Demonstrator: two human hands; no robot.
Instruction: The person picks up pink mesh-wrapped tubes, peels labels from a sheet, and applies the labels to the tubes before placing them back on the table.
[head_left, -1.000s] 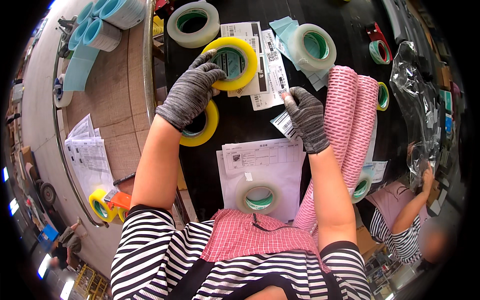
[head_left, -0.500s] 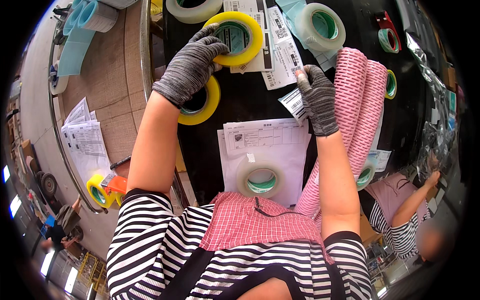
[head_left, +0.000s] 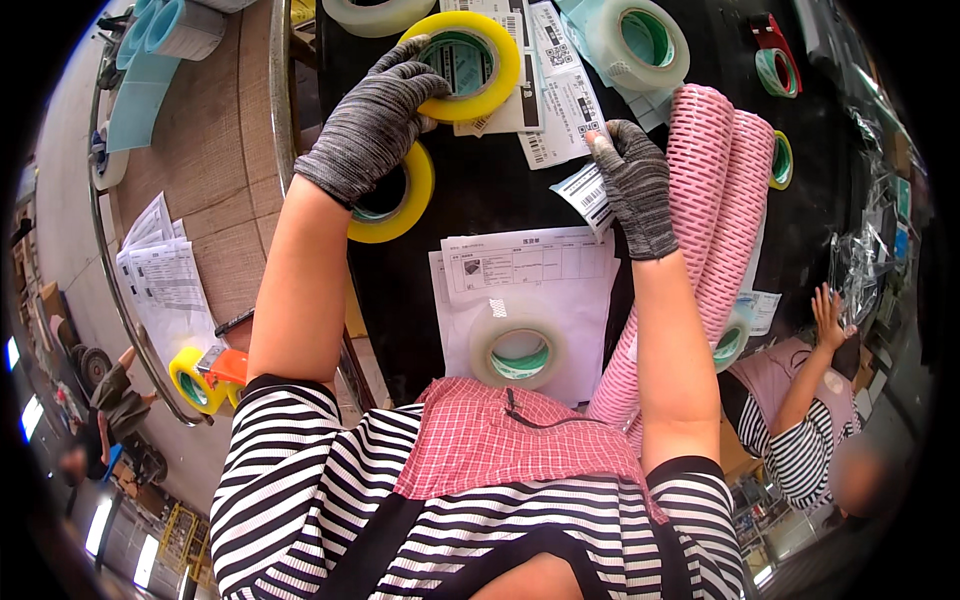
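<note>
My left hand [head_left: 385, 125], in a grey knit glove, grips the left side of a yellow-rimmed tape roll [head_left: 507, 75]. The roll lies over white barcode labels. My right hand [head_left: 638, 190], gloved alike with a bare thumb tip, pinches a white label strip [head_left: 560, 115]. A barcode label [head_left: 584, 197] pokes out below that hand's fingers. Just under my left wrist lies a second yellow roll [head_left: 420, 195]. Printed sheets [head_left: 530, 262] sit between my forearms, with a clear tape roll [head_left: 486, 350] on them.
Two pink mesh sleeves [head_left: 708, 200] stand close against my right forearm. Another clear roll [head_left: 668, 68] lies at the back, beside a red tape dispenser [head_left: 775, 45]. A metal rail [head_left: 283, 100] edges the table's left side. At the right, a co-worker's hand [head_left: 828, 318] is near clear film.
Both my hands keep their holds, and the view has shifted slightly. The co-worker's hand at the right has risen and opened. A person at the far left has changed position.
</note>
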